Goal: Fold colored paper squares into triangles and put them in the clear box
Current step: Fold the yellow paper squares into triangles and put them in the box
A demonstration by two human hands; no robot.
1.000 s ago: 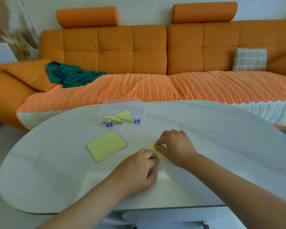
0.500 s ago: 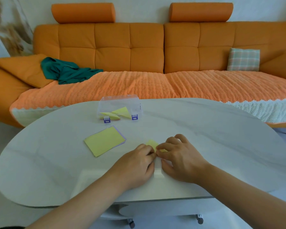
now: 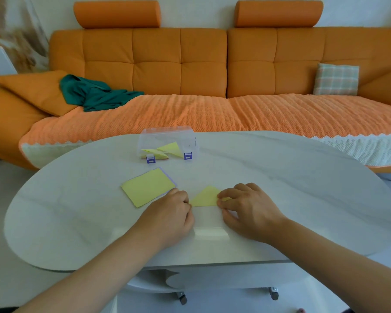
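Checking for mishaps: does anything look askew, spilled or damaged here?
Nothing stands out. The folded triangle lies flat between the left hand and right hand; the paper stack and clear box sit intact on the table. Only a crumpled green cloth lies on the sofa.

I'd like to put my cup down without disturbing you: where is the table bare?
The whole right half of the table, right of the right hand, is bare, as is the left end beyond the stack. Crowded: the middle, where box, stack, triangle and left hand sit close together.
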